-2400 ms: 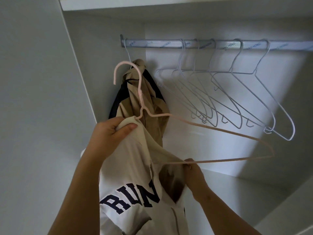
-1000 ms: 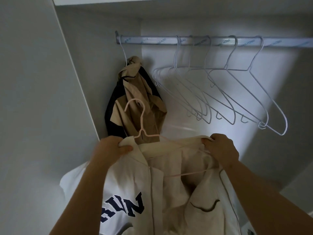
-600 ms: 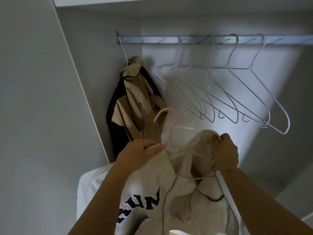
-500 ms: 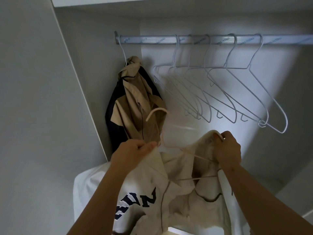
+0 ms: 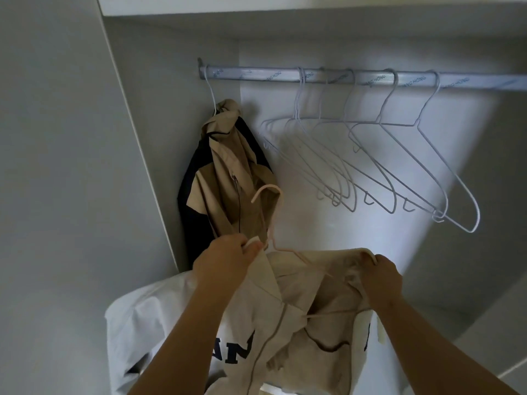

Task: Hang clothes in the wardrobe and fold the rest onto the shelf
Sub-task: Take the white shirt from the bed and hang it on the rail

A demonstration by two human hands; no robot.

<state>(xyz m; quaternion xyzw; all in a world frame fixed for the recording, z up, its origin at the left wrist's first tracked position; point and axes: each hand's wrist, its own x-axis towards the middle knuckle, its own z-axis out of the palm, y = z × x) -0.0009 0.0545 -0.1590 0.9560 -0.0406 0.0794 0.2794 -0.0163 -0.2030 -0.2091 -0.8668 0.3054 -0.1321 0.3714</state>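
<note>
A cream jersey [image 5: 285, 317] with dark blue letters hangs open-fronted between my hands, below the rail. A pink hanger [image 5: 269, 220] sits inside its collar, hook pointing up and left. My left hand [image 5: 225, 259] pinches the left collar edge at the hanger's neck. My right hand [image 5: 380, 276] grips the right shoulder fabric over the hanger's arm. The silver wardrobe rail [image 5: 356, 79] runs across the top. A tan and navy jacket [image 5: 228, 178] hangs at the rail's left end.
Several bare white hangers [image 5: 379, 163] hang on the rail right of the jacket. A white shelf [image 5: 285, 4] spans above the rail. The wardrobe's left side panel [image 5: 137, 138] stands close by the jacket. The rail has open room between the jacket's hanger and the bare ones.
The jersey's right shoulder has been drawn over the pink hanger, so the garment now sits on it. Both hands stay on the collar and shoulder; my view has tilted down a little.
</note>
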